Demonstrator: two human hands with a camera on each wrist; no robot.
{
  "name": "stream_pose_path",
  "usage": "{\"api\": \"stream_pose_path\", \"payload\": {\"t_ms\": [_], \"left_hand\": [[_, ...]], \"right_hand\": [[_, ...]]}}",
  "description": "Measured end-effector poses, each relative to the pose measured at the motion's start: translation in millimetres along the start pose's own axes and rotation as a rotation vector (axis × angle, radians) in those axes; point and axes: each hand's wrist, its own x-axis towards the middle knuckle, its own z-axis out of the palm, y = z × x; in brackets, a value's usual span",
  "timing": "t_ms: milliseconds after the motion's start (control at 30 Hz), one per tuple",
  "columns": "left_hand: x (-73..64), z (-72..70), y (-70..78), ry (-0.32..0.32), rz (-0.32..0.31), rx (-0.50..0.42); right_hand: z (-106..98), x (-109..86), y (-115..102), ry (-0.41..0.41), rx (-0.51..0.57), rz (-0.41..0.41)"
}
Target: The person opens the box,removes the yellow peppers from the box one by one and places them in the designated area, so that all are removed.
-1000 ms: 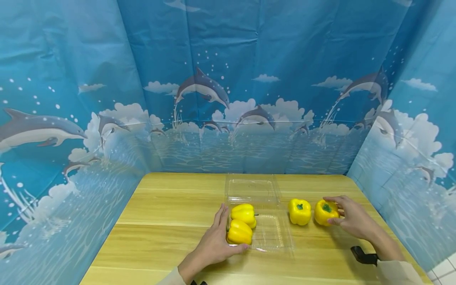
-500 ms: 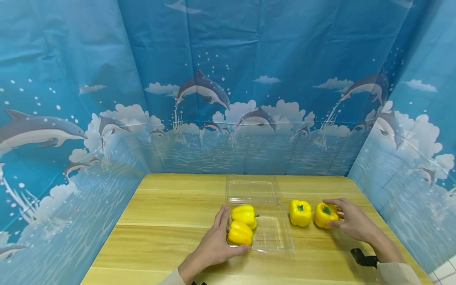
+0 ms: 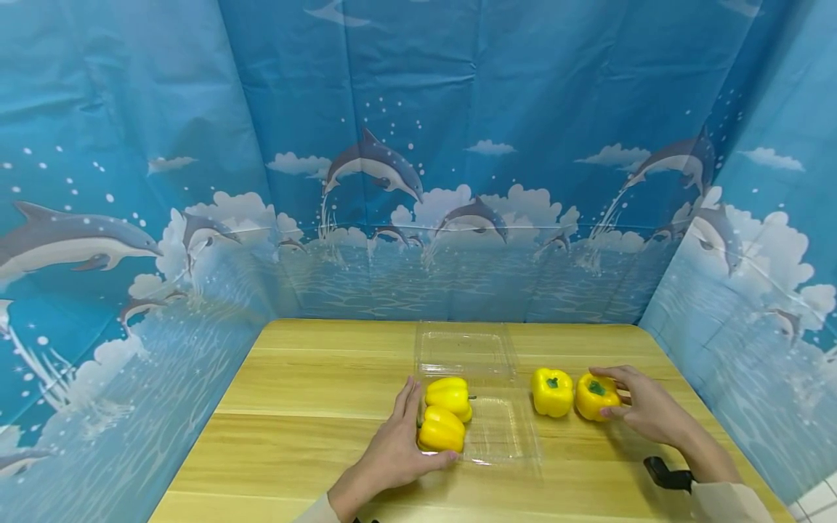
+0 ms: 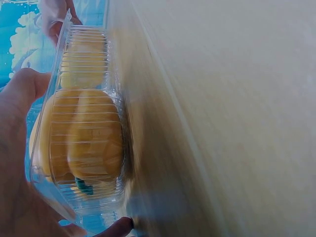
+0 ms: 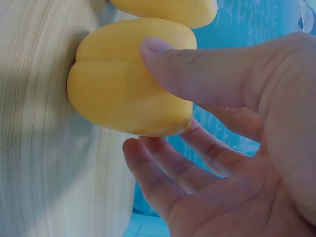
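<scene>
A clear plastic clamshell container (image 3: 500, 428) lies unfolded on the table, its lid (image 3: 464, 350) toward the back. Two yellow bell peppers (image 3: 441, 428) lie on their sides in the left part of its base. My left hand (image 3: 395, 447) holds the base at its near left corner, thumb along the front rim and fingers along the left side. On the right, my right hand (image 3: 647, 407) grips an upright yellow bell pepper (image 5: 123, 79) between thumb and fingers; it stands on the table. Just left of it stands another yellow bell pepper (image 3: 552, 392), green stem up.
The wooden table (image 3: 294, 407) ends at the back against a blue dolphin-print curtain (image 3: 458, 145), which also hangs along both sides. A black wrist mount (image 3: 668, 473) sits on the right forearm.
My right hand and its pepper have shifted slightly left, closer to the neighbouring pepper. My left hand stays at the container's corner.
</scene>
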Motion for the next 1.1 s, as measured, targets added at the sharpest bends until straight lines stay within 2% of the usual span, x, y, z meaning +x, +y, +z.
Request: {"api": "stream_pose_path", "payload": {"t_ms": [1100], "left_hand": [[1.6,1.5,-1.8,-0.001,-0.007,0.006]], "right_hand": [[0.3,-4.8,1.6,-0.017,0.011,-0.068]]}}
